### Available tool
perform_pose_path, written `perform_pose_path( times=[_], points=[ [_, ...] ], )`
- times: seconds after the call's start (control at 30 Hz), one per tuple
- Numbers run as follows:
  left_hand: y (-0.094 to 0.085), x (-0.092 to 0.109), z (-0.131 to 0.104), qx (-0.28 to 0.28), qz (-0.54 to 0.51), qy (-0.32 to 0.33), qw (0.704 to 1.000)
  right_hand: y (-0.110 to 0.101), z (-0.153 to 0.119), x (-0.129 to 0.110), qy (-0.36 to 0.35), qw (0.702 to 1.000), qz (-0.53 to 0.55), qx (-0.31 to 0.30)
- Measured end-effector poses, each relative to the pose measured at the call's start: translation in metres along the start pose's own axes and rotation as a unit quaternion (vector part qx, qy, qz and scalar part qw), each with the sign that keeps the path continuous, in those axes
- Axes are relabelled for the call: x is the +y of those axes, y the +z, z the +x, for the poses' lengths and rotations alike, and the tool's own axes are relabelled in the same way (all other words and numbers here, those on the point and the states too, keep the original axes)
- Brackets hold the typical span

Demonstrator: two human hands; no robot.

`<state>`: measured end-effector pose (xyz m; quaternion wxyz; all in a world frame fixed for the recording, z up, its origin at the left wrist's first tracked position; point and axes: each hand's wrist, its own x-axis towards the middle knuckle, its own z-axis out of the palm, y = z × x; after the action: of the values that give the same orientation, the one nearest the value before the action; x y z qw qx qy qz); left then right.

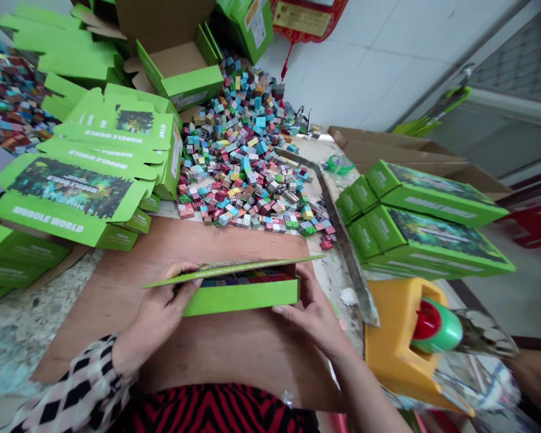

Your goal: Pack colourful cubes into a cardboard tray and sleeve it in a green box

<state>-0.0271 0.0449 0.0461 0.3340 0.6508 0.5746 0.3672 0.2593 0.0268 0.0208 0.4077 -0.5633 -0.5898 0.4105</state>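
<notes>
Low over the brown board (234, 361), a green cardboard box (243, 299) filled with small coloured cubes (252, 278) sits between my hands. Its lid (234, 264) is partly down, leaving a gap along the front where the cubes show. My left hand (162, 307) grips the box's left end, with the thumb at the front edge and the other fingers by the lid. Around the right end is my right hand (313, 307), its thumb low at the front corner and its fingers partly hidden behind the box.
Behind the board lies a big heap of patterned cubes (247, 162). Flattened green boxes (72, 186) are stacked at left. Closed green boxes (433, 234) stand at right, near a yellow container (388, 343) and a metal strip (342, 240). An open carton (401, 147) is behind.
</notes>
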Motion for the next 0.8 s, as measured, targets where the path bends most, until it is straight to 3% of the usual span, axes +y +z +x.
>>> perform_pose_path(
  times=[0.33, 0.5, 0.7, 0.8],
  points=[
    [-0.001, 0.004, 0.002, -0.008, 0.013, -0.002, 1.000, -0.018, 0.022, -0.003, -0.034, 0.987, -0.115, -0.106],
    [-0.002, -0.001, -0.001, -0.006, 0.008, 0.004, 1.000, -0.013, 0.019, -0.002, -0.020, 0.992, -0.083, -0.097],
    [-0.004, 0.004, 0.005, -0.018, 0.009, -0.033, 0.999, -0.004, 0.022, -0.006, -0.102, 0.987, -0.109, -0.060],
    [-0.004, 0.002, 0.007, -0.016, -0.025, -0.042, 0.999, 0.002, 0.020, -0.007, -0.090, 0.989, -0.112, -0.047]
  ],
)
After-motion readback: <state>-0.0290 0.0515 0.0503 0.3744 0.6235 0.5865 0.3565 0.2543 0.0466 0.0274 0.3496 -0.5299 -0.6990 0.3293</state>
